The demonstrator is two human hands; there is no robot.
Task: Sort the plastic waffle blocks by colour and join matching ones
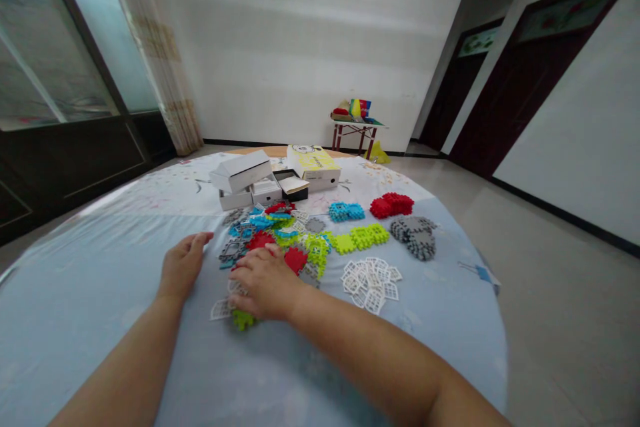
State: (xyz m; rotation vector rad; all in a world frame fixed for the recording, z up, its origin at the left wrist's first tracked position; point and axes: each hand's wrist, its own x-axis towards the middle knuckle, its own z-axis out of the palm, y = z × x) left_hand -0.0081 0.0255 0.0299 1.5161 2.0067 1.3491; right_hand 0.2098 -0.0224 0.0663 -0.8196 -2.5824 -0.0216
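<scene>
Right hand (267, 282) lies on a mixed pile of toy pieces (295, 227)

The pile sits just left of the middle of the frame on a pale blue tablecloth (110, 267). The right hand is palm down over its near edge with fingers slightly spread; whether they pinch any piece cannot be told. A green piece (243, 320) shows just below that hand. The left hand (184, 265) is to the left of the pile, apart from it, its fingers loosely extended toward it.

Right of centre are sorted groups: a blue stack (346, 211), a red stack (391, 205), a grey stack (421, 240), a lime-green row (370, 236) and, nearer, white lattice pieces (370, 283). Beyond the pile, at upper centre, stand white boxes (241, 171) and a yellow-and-white box (320, 167).
</scene>
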